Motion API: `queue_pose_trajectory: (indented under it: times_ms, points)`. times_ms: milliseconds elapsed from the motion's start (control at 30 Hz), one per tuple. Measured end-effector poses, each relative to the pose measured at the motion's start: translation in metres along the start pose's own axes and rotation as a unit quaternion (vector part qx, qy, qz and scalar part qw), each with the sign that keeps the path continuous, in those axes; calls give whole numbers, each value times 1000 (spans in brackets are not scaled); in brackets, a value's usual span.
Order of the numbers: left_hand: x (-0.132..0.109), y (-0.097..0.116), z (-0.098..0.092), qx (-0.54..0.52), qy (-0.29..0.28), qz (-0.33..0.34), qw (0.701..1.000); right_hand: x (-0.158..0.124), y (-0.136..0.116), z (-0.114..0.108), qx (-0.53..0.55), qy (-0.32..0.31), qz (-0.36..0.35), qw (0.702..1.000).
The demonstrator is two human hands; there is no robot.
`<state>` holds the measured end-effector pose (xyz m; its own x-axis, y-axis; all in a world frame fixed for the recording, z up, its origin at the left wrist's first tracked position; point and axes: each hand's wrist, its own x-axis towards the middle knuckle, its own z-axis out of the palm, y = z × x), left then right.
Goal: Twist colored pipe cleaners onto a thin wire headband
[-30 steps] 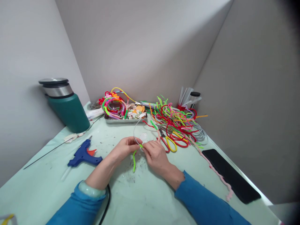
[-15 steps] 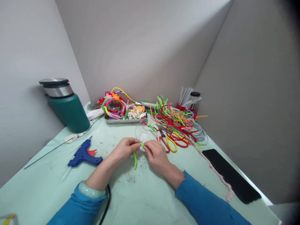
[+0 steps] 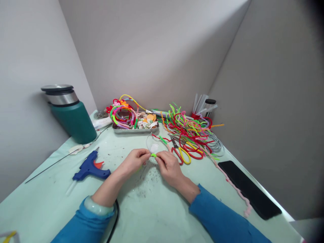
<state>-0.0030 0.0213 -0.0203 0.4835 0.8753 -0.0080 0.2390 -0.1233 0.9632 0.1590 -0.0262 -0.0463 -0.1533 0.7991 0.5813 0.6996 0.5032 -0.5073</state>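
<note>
Between my fingertips a short stretch of bright green pipe cleaner (image 3: 153, 155) shows, wrapped around a thin wire loop (image 3: 147, 140) that arcs up behind it. My left hand (image 3: 136, 160) pinches it from the left, fingers curled. From the right, my right hand (image 3: 169, 166) pinches the other end. Just beyond the hands lie a small white piece (image 3: 154, 147) and a strand with red, green and pink parts (image 3: 163, 139).
Blue glue gun (image 3: 90, 168) and green bottle (image 3: 76, 118) stand left. Behind are a metal tray (image 3: 134, 131) of colourful pieces and a pipe cleaner pile (image 3: 187, 125). Scissors (image 3: 186, 156) lie right of my hands, a black phone (image 3: 249, 189) farther right.
The loose green tail that hung below my left hand has swung out of clear view, leaving only a faint blur. Both hands keep nearly the same place and pinch.
</note>
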Motion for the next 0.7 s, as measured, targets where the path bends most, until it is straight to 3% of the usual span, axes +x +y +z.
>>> queue_pose_trajectory:
  times_ms: [300, 533, 700]
  points:
    - [0, 1, 1, 32, -2, 32, 999, 1, -1, -1, 25, 3, 0, 1000]
    - [-1, 3, 0, 154, 55, 120, 979, 1, 0, -2, 33, 6, 2, 999]
    - [1, -1, 0, 165, 89, 112, 976, 2, 0, -3, 46, 5, 7, 999]
